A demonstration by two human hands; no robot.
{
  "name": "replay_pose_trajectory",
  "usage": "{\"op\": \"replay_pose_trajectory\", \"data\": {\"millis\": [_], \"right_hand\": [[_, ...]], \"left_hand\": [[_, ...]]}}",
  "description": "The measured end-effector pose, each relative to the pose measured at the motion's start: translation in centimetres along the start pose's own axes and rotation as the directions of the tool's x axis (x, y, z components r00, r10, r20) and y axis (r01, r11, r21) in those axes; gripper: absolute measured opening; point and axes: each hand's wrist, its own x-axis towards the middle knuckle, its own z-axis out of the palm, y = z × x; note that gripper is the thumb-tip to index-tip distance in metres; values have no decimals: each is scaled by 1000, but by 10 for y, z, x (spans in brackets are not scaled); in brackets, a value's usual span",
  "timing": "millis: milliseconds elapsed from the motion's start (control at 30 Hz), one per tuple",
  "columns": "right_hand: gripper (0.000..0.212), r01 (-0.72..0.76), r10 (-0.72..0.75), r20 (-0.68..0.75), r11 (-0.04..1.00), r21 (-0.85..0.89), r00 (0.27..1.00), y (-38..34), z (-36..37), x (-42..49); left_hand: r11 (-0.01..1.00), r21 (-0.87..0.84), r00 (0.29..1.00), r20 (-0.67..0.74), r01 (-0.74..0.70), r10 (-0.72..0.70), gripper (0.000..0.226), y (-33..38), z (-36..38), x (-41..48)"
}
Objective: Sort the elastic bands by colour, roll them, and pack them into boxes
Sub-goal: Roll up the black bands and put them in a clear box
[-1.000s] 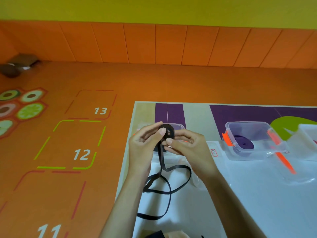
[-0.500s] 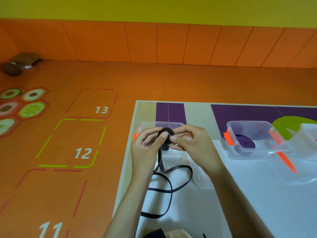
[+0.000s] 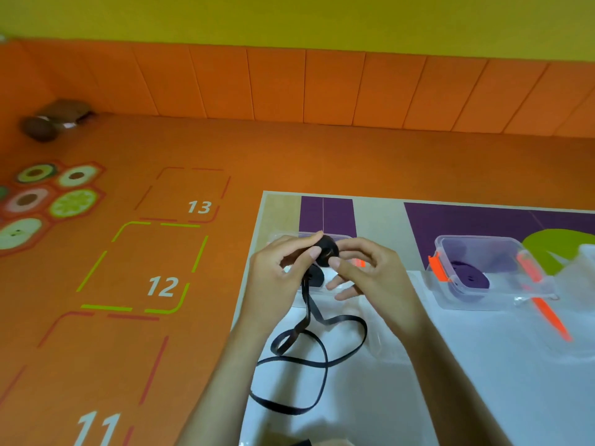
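Black elastic band roll (image 3: 328, 252) is held above the far left part of the table (image 3: 483, 387), pinched between the left hand (image 3: 278, 273) and right hand (image 3: 373, 278). Each grip is closed on it with thumb and fingertips. Its loose tail (image 3: 317, 358) hangs down and loops on the table nearer. To the right, a clear box (image 3: 476, 252) holds a purple roll (image 3: 471, 280).

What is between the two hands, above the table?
The head view shows a black roll between the left hand and the right hand; the fingers of both pinch it, and its loose end hangs down to the table.
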Motion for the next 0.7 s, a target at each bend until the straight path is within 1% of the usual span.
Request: {"op": "replay_pose_trajectory", "data": {"millis": [33,100,133,200,233,300,333,400,433,500,567,600,633,700], "right_hand": [[26,18,-16,22,996,-87,1000,-3,-6,1],[36,30,-22,52,987,-159,998,-8,-15,3],[35,34,-23,65,987,-160,998,-10,-18,3],[22,48,-40,74,993,-109,996,-11,-18,3],[17,53,-49,60,997,-64,997,-10,-17,2],[14,64,-64,10,998,24,998,-9,-14,0],[13,73,-72,-11,995,62,997,-9,-12,-1],[12,94,-89,-51,987,127,995,-7,-7,-3],[12,99,-88,-74,982,159,993,-5,-4,-4],[14,96,-71,-116,969,228,991,-1,3,-6],[21,80,-53,-103,957,278,993,0,8,-7],[23,62,-45,-67,960,271,997,-2,8,-7],[23,39,-35,-22,973,226,999,-5,5,-6],[19,18,-20,34,999,50,999,-17,-4,-1]], "left_hand": [[999,35,999,32,-21,20,28,1,-3,1],[992,91,991,110,-86,76,29,4,-8,3],[986,109,983,147,-125,108,27,5,-9,4],[980,116,972,193,-161,137,27,7,-9,8],[987,89,976,184,-133,115,30,8,-7,9],[997,-72,994,105,-10,17,32,12,-1,8],[989,-149,999,49,21,-14,28,13,2,6],[974,-223,999,-40,27,-37,18,10,6,3],[970,-243,998,-44,30,-42,16,7,7,2],[958,-282,998,-6,59,-63,21,6,5,4],[937,-329,993,20,116,-116,25,6,2,5],[935,-327,990,23,136,-136,25,6,-1,6],[942,-304,990,27,139,-137,24,6,-6,6],[973,-206,994,72,101,-88,25,7,-15,7]]}}
